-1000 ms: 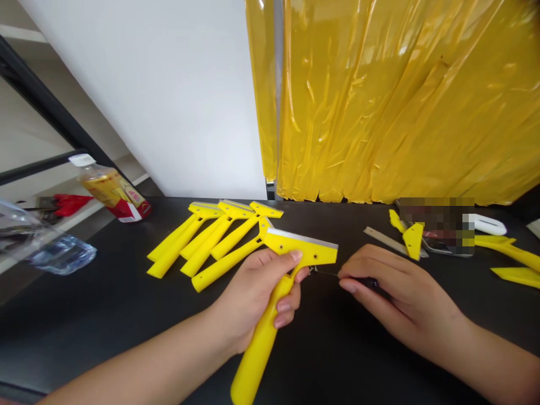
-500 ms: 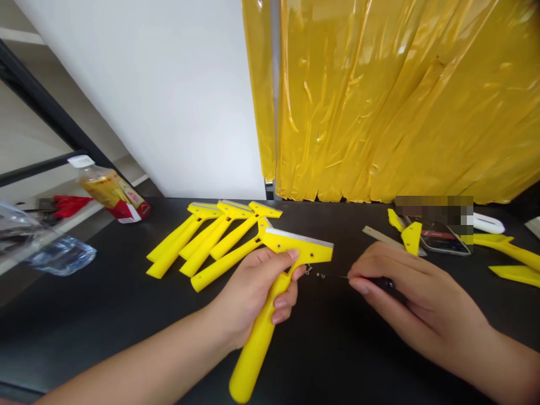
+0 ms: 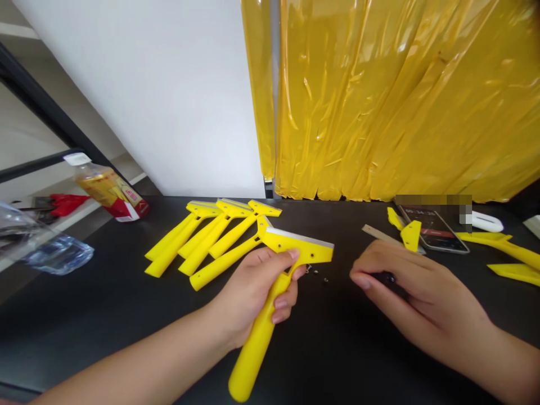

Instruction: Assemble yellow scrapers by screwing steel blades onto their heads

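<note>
My left hand (image 3: 270,287) is closed around a yellow scraper (image 3: 253,349), thumb on its head. A metal blade strip runs along the head's top edge, and two holes show in the face. My right hand (image 3: 405,292) is closed in a pinch to the right of the scraper, apart from it. It holds a screwdriver with a black handle (image 3: 388,278); most of it is hidden by the fingers. Several small screws (image 3: 315,273) lie on the black table between the hands, just below the scraper head.
Several yellow scrapers (image 3: 206,242) lie in a group behind my left hand. At the right are a metal strip (image 3: 375,232), a yellow head piece (image 3: 410,235), a phone (image 3: 439,239) and yellow handles (image 3: 517,274). A drink bottle (image 3: 112,191) stands at the left.
My right hand has hardly moved; the thin screwdriver shaft that pointed at the screws no longer shows. One small screw lies slightly farther right. My left hand still holds the scraper in place.
</note>
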`<action>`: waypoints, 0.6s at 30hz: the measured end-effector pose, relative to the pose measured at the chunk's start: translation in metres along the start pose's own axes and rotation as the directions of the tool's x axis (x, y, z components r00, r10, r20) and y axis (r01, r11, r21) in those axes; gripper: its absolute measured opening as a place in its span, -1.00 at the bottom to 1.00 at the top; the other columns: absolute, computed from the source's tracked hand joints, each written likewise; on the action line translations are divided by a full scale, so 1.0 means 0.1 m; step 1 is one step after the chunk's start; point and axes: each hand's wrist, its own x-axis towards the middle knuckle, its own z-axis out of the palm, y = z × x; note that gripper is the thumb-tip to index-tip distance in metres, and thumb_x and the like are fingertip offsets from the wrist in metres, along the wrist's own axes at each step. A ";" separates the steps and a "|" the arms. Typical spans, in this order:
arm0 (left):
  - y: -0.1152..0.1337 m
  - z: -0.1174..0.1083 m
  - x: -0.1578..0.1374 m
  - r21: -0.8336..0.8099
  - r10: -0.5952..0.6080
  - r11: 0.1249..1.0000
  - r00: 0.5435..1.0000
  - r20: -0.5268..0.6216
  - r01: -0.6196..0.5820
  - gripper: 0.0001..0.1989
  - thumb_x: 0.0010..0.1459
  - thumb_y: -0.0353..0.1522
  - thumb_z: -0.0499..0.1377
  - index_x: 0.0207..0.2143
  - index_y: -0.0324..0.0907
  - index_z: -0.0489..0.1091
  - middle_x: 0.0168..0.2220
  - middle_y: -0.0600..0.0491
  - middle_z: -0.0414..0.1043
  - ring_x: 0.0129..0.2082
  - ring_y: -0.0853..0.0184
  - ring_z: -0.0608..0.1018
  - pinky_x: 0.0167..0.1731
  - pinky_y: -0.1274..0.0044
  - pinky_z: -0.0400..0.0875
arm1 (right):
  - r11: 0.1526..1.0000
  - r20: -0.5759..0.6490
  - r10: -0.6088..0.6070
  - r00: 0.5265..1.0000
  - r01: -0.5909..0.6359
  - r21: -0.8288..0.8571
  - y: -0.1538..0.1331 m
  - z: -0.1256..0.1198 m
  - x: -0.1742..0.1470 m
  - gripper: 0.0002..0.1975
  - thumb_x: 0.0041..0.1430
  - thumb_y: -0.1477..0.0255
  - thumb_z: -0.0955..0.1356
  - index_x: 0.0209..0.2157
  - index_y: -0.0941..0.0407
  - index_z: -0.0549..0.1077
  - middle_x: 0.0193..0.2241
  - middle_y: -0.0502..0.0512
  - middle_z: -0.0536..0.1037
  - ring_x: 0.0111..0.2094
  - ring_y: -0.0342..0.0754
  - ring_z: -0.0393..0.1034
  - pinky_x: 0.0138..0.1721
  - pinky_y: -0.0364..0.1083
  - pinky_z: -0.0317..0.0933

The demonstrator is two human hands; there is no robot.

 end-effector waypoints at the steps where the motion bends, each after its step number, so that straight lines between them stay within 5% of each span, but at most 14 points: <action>1: 0.00 0.00 0.00 0.001 0.002 1.000 1.000 -0.002 -0.002 -0.62 0.45 -0.17 0.17 -0.41 -0.19 0.39 -0.72 0.19 0.15 -0.75 0.52 0.15 -0.71 0.69 0.08 | 1.000 0.000 0.003 1.000 -0.003 0.000 0.00 0.00 0.00 -0.93 0.48 0.47 0.36 -0.16 0.02 0.47 -0.36 0.01 0.57 -0.37 -0.07 0.51 -0.32 -0.08 0.39; 18: -0.01 0.01 0.00 0.036 0.002 0.999 1.000 -0.018 -0.002 -0.62 0.44 -0.16 0.18 -0.41 -0.19 0.38 -0.72 0.19 0.16 -0.75 0.52 0.15 -0.71 0.68 0.09 | 0.998 0.036 0.066 0.997 -0.067 0.016 0.09 0.00 -0.01 -0.93 0.49 0.46 0.36 -0.14 -0.01 0.46 -0.35 0.00 0.56 -0.35 -0.05 0.51 -0.29 -0.04 0.38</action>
